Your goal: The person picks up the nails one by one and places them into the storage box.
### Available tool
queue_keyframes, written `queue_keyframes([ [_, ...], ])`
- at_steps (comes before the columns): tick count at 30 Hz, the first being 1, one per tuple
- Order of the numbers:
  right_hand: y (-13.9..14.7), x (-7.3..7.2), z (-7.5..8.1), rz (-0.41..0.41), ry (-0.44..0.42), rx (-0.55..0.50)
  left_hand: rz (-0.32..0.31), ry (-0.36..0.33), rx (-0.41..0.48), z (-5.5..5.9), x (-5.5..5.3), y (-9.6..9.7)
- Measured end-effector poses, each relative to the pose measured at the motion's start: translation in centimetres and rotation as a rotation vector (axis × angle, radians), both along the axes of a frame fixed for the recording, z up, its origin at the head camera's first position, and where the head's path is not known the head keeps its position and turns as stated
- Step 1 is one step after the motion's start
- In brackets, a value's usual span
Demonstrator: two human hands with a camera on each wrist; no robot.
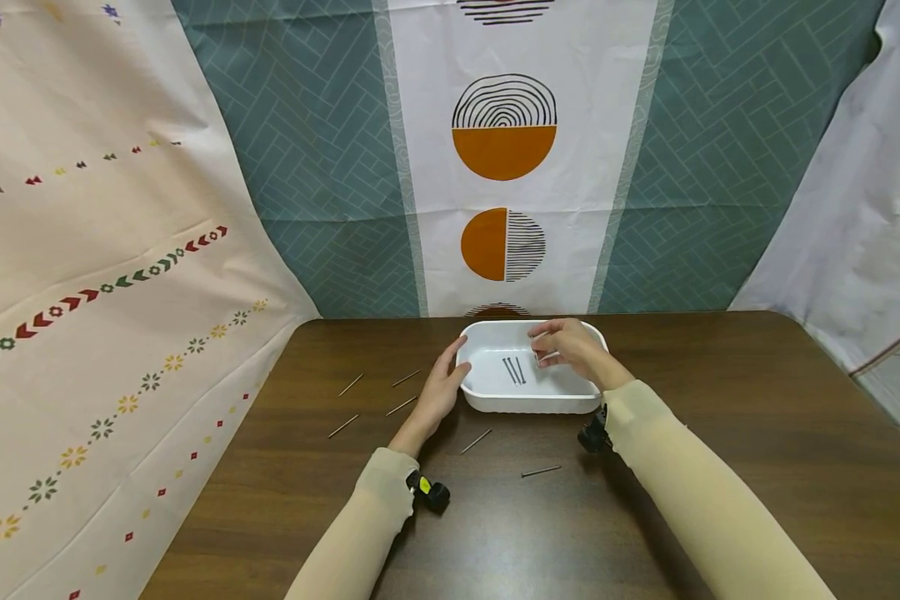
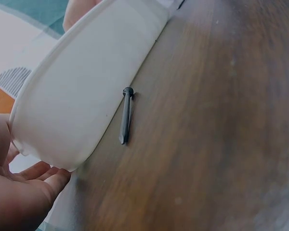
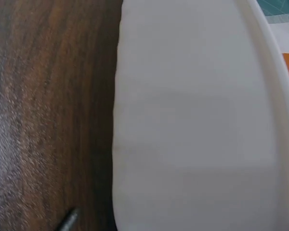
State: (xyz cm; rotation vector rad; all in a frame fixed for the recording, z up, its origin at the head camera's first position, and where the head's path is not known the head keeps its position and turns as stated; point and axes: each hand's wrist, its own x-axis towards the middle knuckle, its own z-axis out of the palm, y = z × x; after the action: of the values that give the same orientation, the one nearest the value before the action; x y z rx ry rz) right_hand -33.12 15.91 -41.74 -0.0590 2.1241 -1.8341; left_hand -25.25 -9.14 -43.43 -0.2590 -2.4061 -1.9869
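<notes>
A white plastic tray [image 1: 540, 403] with rounded corners sits near the table's back edge. My left hand [image 1: 441, 387] grips its left end; in the left wrist view, the fingers [image 2: 38, 178] curl along the tray's outer side. Over the right half of the tray is my right hand [image 1: 566, 343], its fingers bent downward and pinching what looks like a thin nail [image 1: 537, 357], mostly hidden by them. Several grey nails [image 1: 514, 371] lie side by side on the tray floor. In the right wrist view the tray wall [image 3: 192, 115] fills most of the picture, hiding the hand.
Several loose nails lie on the brown wooden table [image 1: 690, 500]: one nail [image 1: 542, 472] in front of the tray, another nail [image 1: 476, 442] close to its front left corner, and more nails [image 1: 342, 426] to the left. A patterned cloth [image 1: 330, 167] hangs behind.
</notes>
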Motion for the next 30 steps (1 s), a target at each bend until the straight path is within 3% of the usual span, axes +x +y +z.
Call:
queue_keyframes([
  [4,-0.1,0.1,-0.3,-0.009,-0.007,-0.007,-0.002,0.003,-0.002,-0.1,-0.1,0.0],
  [12,-0.6,0.1,-0.8,-0.016,-0.002,-0.034,0.005,0.007,-0.018,-3.6,-2.6,-0.5],
  [17,-0.8,0.0,-1.2,-0.006,-0.006,-0.036,0.005,0.011,-0.022,-3.6,-2.5,-0.6],
  [23,-1.0,-0.1,-1.5,0.004,-0.071,-0.023,-0.009,0.007,-0.031,-3.4,-2.3,-0.6],
  [30,-1.4,-0.2,-1.6,-0.007,-0.086,0.055,-0.007,0.000,-0.030,-3.3,-2.3,-0.7],
])
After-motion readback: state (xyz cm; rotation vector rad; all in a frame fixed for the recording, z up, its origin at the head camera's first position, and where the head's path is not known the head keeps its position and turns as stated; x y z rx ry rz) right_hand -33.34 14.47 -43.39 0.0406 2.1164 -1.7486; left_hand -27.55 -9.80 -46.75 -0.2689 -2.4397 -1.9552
